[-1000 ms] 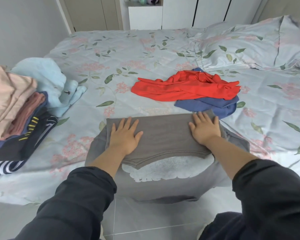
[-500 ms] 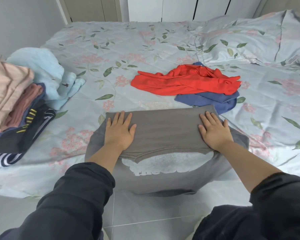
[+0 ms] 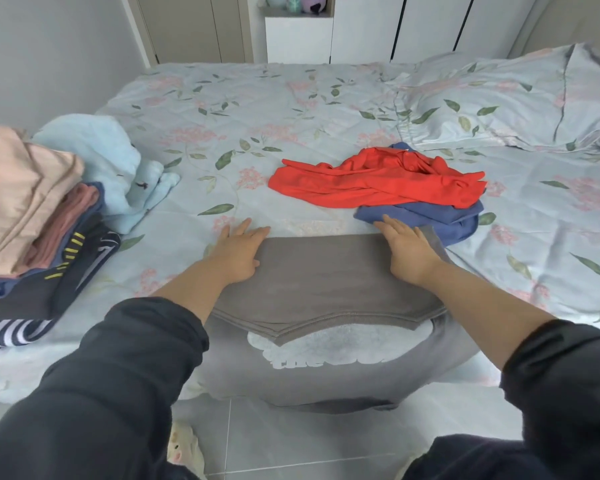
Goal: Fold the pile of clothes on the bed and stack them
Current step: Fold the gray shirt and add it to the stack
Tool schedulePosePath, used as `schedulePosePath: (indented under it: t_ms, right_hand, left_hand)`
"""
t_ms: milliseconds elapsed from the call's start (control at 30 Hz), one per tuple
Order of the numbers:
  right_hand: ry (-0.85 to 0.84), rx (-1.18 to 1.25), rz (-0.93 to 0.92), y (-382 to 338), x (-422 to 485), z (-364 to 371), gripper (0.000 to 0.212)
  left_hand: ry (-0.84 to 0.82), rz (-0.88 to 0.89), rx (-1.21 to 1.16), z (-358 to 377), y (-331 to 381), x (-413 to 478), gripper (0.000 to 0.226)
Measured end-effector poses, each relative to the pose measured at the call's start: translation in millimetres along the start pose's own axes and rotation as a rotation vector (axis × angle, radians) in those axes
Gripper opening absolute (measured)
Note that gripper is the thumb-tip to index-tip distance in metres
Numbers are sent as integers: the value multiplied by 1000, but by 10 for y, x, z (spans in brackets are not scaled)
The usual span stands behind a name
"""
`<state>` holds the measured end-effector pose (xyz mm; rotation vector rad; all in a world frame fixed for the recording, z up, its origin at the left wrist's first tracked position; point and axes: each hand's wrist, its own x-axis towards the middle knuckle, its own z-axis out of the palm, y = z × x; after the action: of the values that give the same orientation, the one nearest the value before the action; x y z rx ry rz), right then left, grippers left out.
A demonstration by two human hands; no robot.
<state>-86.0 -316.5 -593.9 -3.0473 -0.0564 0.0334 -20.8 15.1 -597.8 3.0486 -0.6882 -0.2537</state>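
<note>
A grey T-shirt (image 3: 326, 282) with a white print lies at the bed's near edge, its top part folded down over the print and its lower part hanging off the bed. My left hand (image 3: 238, 251) lies flat at the fold's far left corner, fingers straight and reaching onto the sheet. My right hand (image 3: 404, 251) presses flat on the far right corner. Behind them a red garment (image 3: 374, 181) lies crumpled on a blue garment (image 3: 430, 216). A stack of folded clothes (image 3: 32, 220) stands at the left.
A light blue fluffy garment (image 3: 111, 164) lies bunched behind the stack. A floral pillow (image 3: 513, 102) sits at the far right of the floral bedspread (image 3: 257, 109). Grey tiled floor (image 3: 291, 438) shows below the bed edge, cupboards behind the bed.
Both hands have slid away from me over the grey shirt to its far fold edge. The left hand's fingers now reach past the fold onto the sheet.
</note>
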Motion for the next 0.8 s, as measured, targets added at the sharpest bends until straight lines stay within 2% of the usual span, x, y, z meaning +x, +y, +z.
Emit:
schedulePosePath:
  t_ms: [100, 233, 300, 367, 467, 567, 800]
  right_hand:
    - [-216, -53, -23, -100, 268, -99, 83]
    - [-287, -368, -18, -136, 388, -311, 49]
    - [-271, -437, -15, -140, 325, -437, 39]
    - [-275, -356, 7, -127, 184, -559, 34]
    - [-187, -291, -9, -103, -91, -792, 17]
    - [-88, -278, -4, -169, -349, -1095, 25]
    - [23, -296, -4, -373, -891, -1768, 25]
  left_hand:
    - [-124, -63, -55, -186, -8, 152, 80]
    - [-162, -70, 10, -356, 62, 148, 40]
    - [-138, -87, 48, -453, 111, 65, 30]
    - [-93, -98, 47, -581, 136, -56, 28]
    - [-29, -77, 37, -841, 153, -260, 28]
    - [-4, -48, 22, -1130, 195, -496, 23]
    - [57, 20, -81, -1700, 291, -1068, 14]
